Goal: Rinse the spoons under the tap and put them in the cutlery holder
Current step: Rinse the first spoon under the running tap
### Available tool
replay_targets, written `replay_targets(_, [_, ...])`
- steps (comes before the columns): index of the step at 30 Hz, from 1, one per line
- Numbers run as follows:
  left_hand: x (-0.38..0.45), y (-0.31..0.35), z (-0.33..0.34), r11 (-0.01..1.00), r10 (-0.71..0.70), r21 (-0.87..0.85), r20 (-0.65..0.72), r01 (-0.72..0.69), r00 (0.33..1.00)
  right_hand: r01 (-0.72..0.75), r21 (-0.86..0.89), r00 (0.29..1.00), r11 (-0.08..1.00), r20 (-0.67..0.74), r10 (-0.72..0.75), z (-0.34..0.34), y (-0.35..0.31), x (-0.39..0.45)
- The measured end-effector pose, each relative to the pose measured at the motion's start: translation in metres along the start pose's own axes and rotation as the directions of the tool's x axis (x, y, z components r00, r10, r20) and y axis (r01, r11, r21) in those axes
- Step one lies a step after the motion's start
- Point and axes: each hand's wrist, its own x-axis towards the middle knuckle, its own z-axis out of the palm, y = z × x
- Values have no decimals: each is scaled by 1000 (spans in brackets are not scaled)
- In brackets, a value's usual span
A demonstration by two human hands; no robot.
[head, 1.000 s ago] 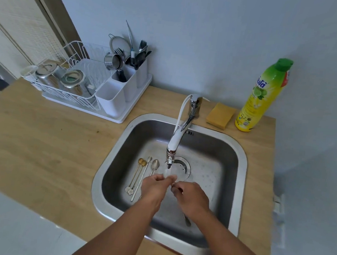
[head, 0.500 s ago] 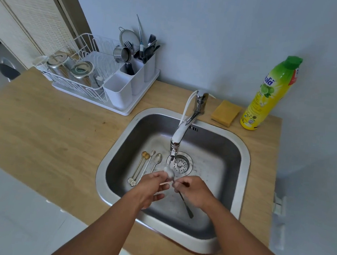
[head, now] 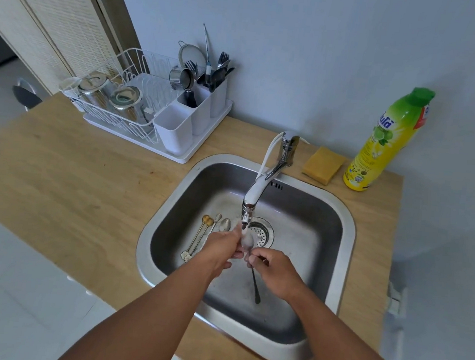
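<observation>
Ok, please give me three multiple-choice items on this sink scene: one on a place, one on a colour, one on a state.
1. Where does the sponge lie?
A. in the sink
B. on the counter between tap and bottle
C. in the dish rack

2. What colour is the cap of the bottle?
A. green
B. red
C. white

3. What state is the tap in?
A. off
B. running
C. removed

Answers: 1 B, it rests on the wood behind the sink; 2 A, the top is green; 3 B, water falls on the spoon that the right hand holds and the left hand touches.
</observation>
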Motion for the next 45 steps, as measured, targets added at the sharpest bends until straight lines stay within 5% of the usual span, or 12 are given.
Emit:
replay_targets(6, [-5,-7,-2,995,-15,-104,-76,7,997,-24,-136,995,990,-100,11,13,-2,-1])
replay_targets(9, [-10,-16,-2,986,-8,-167,-146,-16,989,7,-360,975,933,-205,-86,21,-1,-3])
replay_targets(13, [-14,-20,-1,975,-23,-221,-74,6,997,50,-576,940,816,-248,-232,28,1,-3])
replay_targets(21, [-10,-15,-3,975,-39,-218,8,39,999,90,-569,941,817,-221,-257,26,-4,-3])
replay_targets(25, [-8,-8,-5,988,-19,-153,96,33,995,104,-469,963,877,-172,-206,19,-3,-1])
replay_targets(34, [3,-7,-3,991,127,27,23,-128,992,17,-142,991,990,-133,-36,17,-5,-2])
replay_targets(45, [-3,-42,-17,967,119,222,57,-129,991,-58,273,980,960,-170,108,10,-13,9])
